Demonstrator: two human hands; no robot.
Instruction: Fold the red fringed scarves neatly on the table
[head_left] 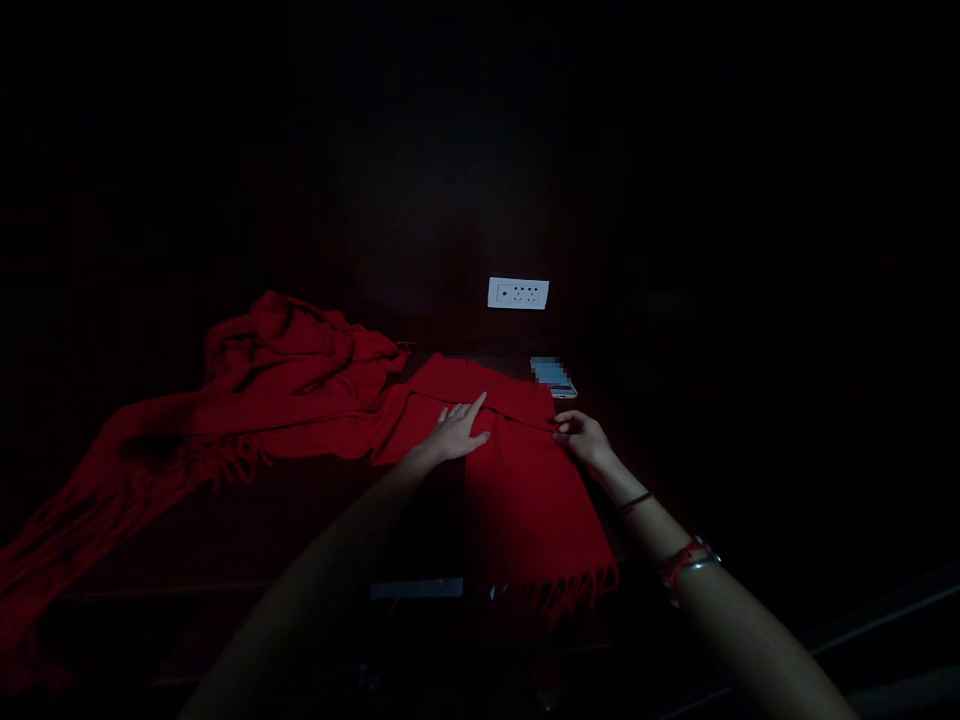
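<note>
A red fringed scarf [529, 490] lies across a dark tabletop, its right part flat with a folded layer across the far side. Its fringe hangs toward me at the near end. My left hand [456, 432] rests on the folded cloth with fingers spread. At the right edge of the fold, my right hand [585, 442] has thumb and fingers pinched on the fabric. To the left, more red cloth [300, 350] is bunched in a loose heap, with long tassels trailing toward the lower left. Whether the heap and the flat part are one piece is hard to tell.
A phone [556, 378] lies just beyond the scarf's far right corner, its screen partly pixelated. Behind it, a white socket plate [518, 293] is on the dark wall. A pale strip [417, 589] shows near the table's front edge. Deep shadow hides the surroundings.
</note>
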